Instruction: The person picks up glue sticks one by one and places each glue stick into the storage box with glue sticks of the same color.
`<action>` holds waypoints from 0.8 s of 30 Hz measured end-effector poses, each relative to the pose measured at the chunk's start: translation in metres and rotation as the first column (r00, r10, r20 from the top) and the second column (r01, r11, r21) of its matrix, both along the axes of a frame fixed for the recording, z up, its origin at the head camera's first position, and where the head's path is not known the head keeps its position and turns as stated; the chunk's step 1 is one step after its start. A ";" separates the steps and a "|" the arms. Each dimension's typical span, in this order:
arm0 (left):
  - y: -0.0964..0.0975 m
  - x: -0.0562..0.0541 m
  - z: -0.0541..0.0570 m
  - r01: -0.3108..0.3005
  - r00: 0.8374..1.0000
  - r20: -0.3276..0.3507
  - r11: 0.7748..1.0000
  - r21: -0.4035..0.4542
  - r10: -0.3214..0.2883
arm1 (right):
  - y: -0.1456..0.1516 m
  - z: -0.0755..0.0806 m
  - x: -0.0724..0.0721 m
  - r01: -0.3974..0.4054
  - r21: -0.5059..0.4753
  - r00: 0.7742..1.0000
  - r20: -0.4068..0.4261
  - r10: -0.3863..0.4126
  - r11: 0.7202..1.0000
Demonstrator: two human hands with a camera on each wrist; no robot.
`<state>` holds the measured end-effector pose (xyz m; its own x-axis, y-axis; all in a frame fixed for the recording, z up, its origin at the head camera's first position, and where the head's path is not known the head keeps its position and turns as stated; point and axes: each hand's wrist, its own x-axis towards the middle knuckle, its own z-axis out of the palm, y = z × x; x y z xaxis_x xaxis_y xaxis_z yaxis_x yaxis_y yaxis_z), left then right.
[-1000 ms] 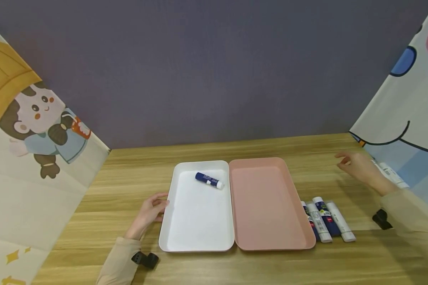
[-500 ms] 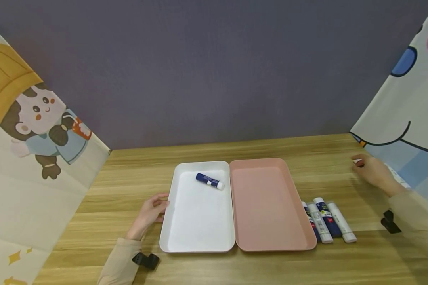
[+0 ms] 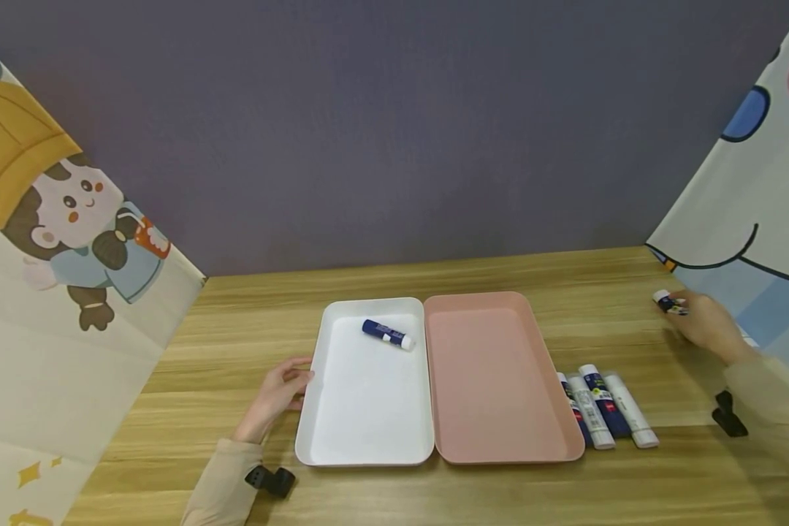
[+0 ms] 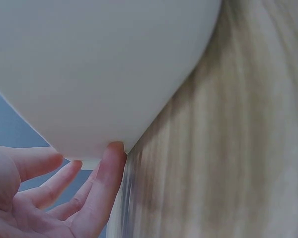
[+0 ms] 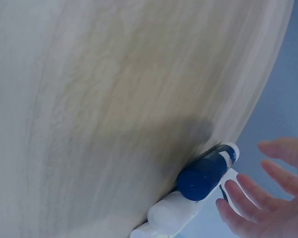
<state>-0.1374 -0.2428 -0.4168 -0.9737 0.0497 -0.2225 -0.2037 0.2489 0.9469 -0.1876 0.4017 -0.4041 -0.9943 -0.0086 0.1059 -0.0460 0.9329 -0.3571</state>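
A white tray (image 3: 368, 394) lies on the wooden table, and my left hand (image 3: 277, 394) touches its left side with relaxed fingers. The left wrist view shows the fingertips (image 4: 116, 148) resting against the tray's outer wall. At the far right my right hand (image 3: 703, 325) is beside a blue glue stick (image 3: 672, 302) with a white cap. In the right wrist view that glue stick (image 5: 203, 176) lies beside white glue sticks (image 5: 171, 213), while my right hand (image 5: 273, 193) has its fingers spread and relaxed just beyond. Another blue glue stick (image 3: 384, 334) lies inside the white tray.
A pink tray (image 3: 500, 380) adjoins the white one on its right. Just past it lie several blue and white glue sticks (image 3: 605, 402) in a row. A grey wall (image 3: 394, 146) stands behind the table, with printed cartoon panels (image 3: 743, 241) at both sides.
My right hand has moved to the right over the table, uncovering the blue glue stick it hid and covering more of the white ones. The left hand and the trays look unchanged.
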 end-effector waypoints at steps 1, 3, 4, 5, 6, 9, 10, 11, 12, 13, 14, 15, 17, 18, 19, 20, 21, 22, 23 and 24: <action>0.000 0.000 0.000 0.002 1.000 -0.003 1.000 0.003 -0.002 | 0.001 0.000 0.000 0.008 0.001 1.000 0.004 -0.008 1.000; 0.000 0.000 0.001 0.001 1.000 -0.001 1.000 0.004 -0.001 | 0.002 -0.001 0.001 0.021 0.001 1.000 0.008 -0.021 1.000; 0.001 0.000 0.001 0.000 1.000 -0.001 1.000 0.004 0.000 | 0.002 -0.001 0.001 0.024 0.002 1.000 0.007 -0.024 1.000; 0.001 0.000 0.001 -0.002 1.000 0.000 1.000 0.003 0.002 | 0.003 -0.001 0.002 0.029 0.001 1.000 0.010 -0.029 1.000; 0.001 0.000 0.001 -0.004 1.000 0.000 1.000 0.002 0.004 | 0.003 -0.001 0.002 0.031 -0.003 0.999 0.015 -0.031 1.000; 0.001 0.000 0.001 -0.006 1.000 -0.002 1.000 0.002 0.006 | 0.004 -0.003 0.003 0.040 -0.015 0.999 0.032 -0.040 0.999; 0.001 0.000 0.001 -0.007 1.000 -0.002 1.000 0.002 0.007 | 0.004 -0.003 0.003 0.043 -0.017 0.998 0.038 -0.042 0.999; 0.001 0.000 0.001 -0.006 1.000 -0.002 1.000 0.002 0.006 | 0.004 -0.004 0.003 0.047 -0.018 0.998 0.044 -0.046 0.999; 0.001 0.001 0.001 -0.005 1.000 -0.003 1.000 0.003 0.005 | 0.005 -0.005 0.003 0.048 -0.017 0.998 0.045 -0.048 0.999; 0.001 0.001 0.001 -0.005 1.000 -0.001 1.000 0.006 0.005 | 0.006 -0.005 0.003 0.051 -0.013 0.998 0.041 -0.050 0.999; 0.001 0.000 0.000 -0.003 1.000 0.000 1.000 0.006 0.003 | 0.006 -0.006 0.003 0.053 -0.008 0.998 0.037 -0.053 0.999; 0.001 0.000 0.000 -0.002 1.000 0.001 1.000 0.007 0.002 | 0.007 -0.007 0.003 0.056 -0.002 0.998 0.031 -0.056 0.998; 0.000 0.000 0.001 0.002 1.000 0.002 1.000 0.008 -0.002 | 0.009 -0.008 0.002 0.056 0.003 0.998 0.014 -0.056 0.998; 0.000 0.000 0.001 0.005 1.000 0.001 1.000 0.009 -0.005 | 0.009 -0.009 0.001 0.055 0.004 0.998 0.005 -0.055 0.998; 0.000 0.000 0.001 0.007 1.000 0.000 1.000 0.009 -0.007 | 0.010 -0.010 0.001 0.056 0.005 0.998 0.001 -0.056 0.998; 0.000 0.000 0.001 0.012 1.000 -0.002 1.000 0.008 -0.012 | 0.010 -0.011 0.001 0.055 0.005 0.998 -0.001 -0.055 0.998; 0.000 0.000 0.001 0.012 1.000 -0.001 1.000 0.007 -0.012 | 0.010 -0.011 0.000 0.056 0.003 0.998 -0.001 -0.056 0.998; -0.001 0.000 0.001 0.015 1.000 -0.002 1.000 0.005 -0.015 | 0.010 -0.012 0.000 0.056 0.003 0.998 -0.002 -0.056 0.998; -0.001 0.001 0.001 0.013 1.000 -0.002 1.000 0.005 -0.013 | 0.010 -0.012 0.000 0.055 0.005 0.998 0.000 -0.055 0.998; 0.000 0.001 0.001 0.014 1.000 -0.002 1.000 0.004 -0.014 | 0.010 -0.013 0.000 0.056 0.007 0.998 0.004 -0.056 0.998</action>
<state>-0.1368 -0.2433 -0.4154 -0.9733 0.0643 -0.2204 -0.1984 0.2478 0.9483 -0.1877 0.4117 -0.4167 -0.9937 0.0467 0.1017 0.0082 0.9365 -0.3505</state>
